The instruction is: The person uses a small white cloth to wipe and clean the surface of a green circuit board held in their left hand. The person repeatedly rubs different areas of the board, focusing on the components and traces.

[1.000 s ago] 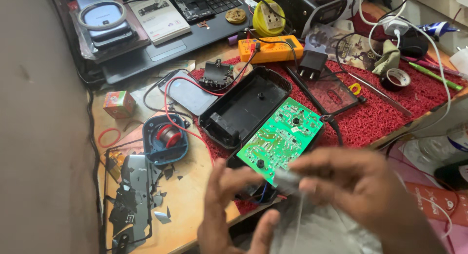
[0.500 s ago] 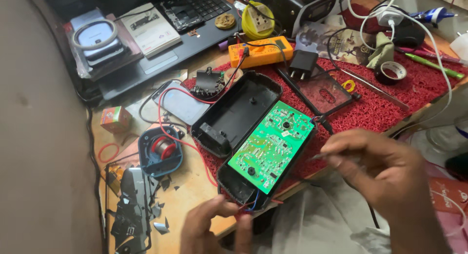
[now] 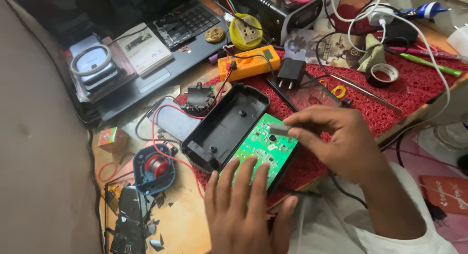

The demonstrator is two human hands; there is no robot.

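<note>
Head view: left hand (image 3: 243, 205) lies spread on green rectangular circuit board (image 3: 263, 142); right hand (image 3: 336, 137) pinches small grey tool (image 3: 279, 130) above it.

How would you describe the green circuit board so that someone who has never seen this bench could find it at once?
Start at the red textured mat covering the right half of the bench. At its near edge two black plastic shells lie side by side; the left shell is hollow. The green circuit board fills the right one, under the left hand and right hand, the only bright green flat panel there.
</note>
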